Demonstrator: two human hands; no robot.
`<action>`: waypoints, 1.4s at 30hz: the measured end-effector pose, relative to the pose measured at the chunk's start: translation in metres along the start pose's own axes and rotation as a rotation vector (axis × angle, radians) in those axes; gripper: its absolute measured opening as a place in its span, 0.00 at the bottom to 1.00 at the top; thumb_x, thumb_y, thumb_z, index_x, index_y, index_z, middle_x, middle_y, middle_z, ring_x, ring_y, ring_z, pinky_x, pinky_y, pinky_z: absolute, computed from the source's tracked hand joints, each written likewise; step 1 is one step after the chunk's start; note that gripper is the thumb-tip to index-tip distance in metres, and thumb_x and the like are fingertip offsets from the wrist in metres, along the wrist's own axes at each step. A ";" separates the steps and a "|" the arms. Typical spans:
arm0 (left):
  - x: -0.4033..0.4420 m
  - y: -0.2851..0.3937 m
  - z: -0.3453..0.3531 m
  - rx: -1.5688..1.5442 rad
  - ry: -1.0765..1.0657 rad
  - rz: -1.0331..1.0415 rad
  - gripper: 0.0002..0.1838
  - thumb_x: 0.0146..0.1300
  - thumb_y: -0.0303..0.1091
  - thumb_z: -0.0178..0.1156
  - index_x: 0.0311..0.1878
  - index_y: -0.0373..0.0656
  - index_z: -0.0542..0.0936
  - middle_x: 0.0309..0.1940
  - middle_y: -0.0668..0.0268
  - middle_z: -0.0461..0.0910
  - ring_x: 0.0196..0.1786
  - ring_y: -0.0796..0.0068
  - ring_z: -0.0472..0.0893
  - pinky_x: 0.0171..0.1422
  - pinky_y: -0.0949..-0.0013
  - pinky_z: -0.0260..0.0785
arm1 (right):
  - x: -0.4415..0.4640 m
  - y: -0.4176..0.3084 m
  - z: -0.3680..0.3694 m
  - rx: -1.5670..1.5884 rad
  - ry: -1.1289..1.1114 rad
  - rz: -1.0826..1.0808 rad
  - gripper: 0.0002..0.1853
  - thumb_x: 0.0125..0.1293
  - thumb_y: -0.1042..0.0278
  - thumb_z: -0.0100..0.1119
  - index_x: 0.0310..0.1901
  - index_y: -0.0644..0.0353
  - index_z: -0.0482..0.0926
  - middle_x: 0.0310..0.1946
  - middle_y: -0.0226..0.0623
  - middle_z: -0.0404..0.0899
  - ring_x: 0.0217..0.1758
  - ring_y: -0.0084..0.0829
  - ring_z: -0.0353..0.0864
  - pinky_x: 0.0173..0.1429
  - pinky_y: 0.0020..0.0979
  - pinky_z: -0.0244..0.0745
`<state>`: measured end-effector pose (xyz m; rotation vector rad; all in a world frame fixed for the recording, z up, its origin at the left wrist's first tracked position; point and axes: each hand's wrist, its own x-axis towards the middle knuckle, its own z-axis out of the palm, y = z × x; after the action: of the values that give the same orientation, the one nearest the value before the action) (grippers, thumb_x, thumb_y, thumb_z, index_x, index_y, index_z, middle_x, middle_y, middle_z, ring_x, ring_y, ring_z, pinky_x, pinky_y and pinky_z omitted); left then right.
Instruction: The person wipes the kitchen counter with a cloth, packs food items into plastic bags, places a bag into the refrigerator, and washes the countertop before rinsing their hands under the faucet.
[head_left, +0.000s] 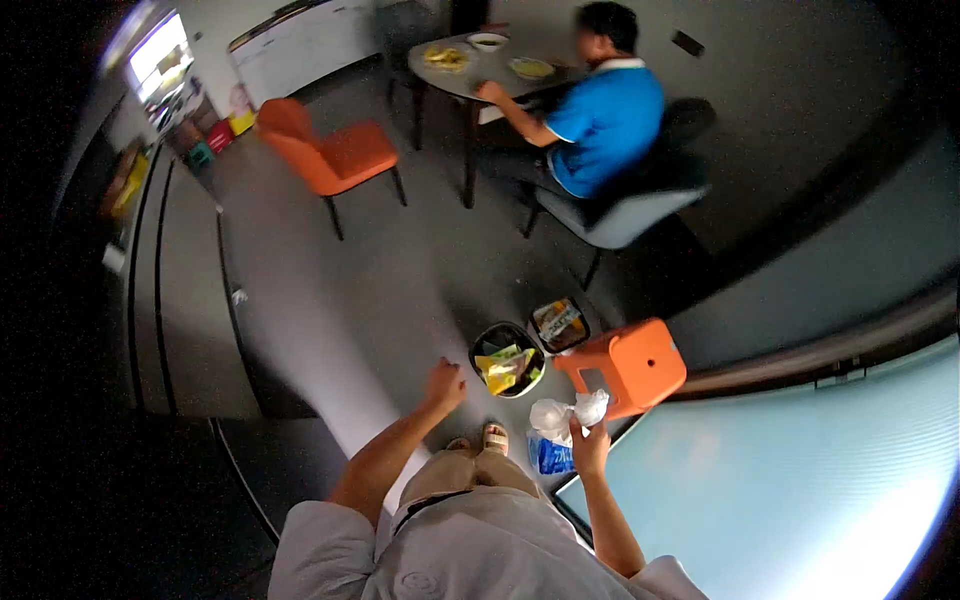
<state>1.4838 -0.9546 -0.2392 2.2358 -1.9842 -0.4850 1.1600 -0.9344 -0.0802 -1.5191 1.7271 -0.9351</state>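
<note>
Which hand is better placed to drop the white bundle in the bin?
Probably the right: the right hand holds the white bundle. The left hand looks nearer the bin with yellow wrapping, but isn't touching the bundle.

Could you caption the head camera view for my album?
Right hand holding a white bundle near an orange stool, with someone in blue seated at a table beyond.

Floor (380, 270) is grey, crossed by a pale band of light; a bright window (160, 55) stands at ten o'clock. White cabinets (305, 45) and an orange chair (355, 150) are noted at eleven, a table (485, 70) with dark legs at twelve, a plain wall (760, 70) between one and two. A grey chair (635, 218) sits at two, an orange stool (650, 375) at four.
</note>
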 end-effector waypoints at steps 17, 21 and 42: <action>-0.267 0.028 -0.131 -0.296 0.497 -1.086 0.31 0.60 0.38 0.67 0.65 0.47 0.69 0.57 0.54 0.67 0.54 0.54 0.78 0.55 0.56 0.76 | 0.069 -0.127 0.162 -0.001 -1.019 -0.683 0.22 0.66 0.50 0.62 0.50 0.62 0.79 0.46 0.46 0.83 0.52 0.45 0.82 0.54 0.40 0.74; -0.328 0.054 -0.126 -0.426 0.578 -1.144 0.34 0.57 0.39 0.69 0.66 0.47 0.68 0.60 0.55 0.63 0.54 0.54 0.78 0.56 0.56 0.76 | -0.007 -0.149 0.185 -0.045 -1.063 -0.901 0.20 0.64 0.58 0.65 0.50 0.64 0.78 0.44 0.46 0.84 0.50 0.43 0.83 0.55 0.39 0.74; -0.732 0.353 -0.015 -0.461 1.250 -1.665 0.41 0.43 0.37 0.78 0.64 0.52 0.72 0.63 0.53 0.63 0.62 0.52 0.72 0.63 0.58 0.73 | -0.517 -0.086 -0.031 0.300 -2.351 -1.372 0.14 0.55 0.76 0.68 0.42 0.65 0.75 0.38 0.46 0.80 0.38 0.42 0.83 0.43 0.37 0.78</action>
<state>1.0862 -0.2860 -0.0030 2.2200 0.6260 0.3515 1.2423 -0.4244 0.0153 -1.6985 -1.1159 0.4494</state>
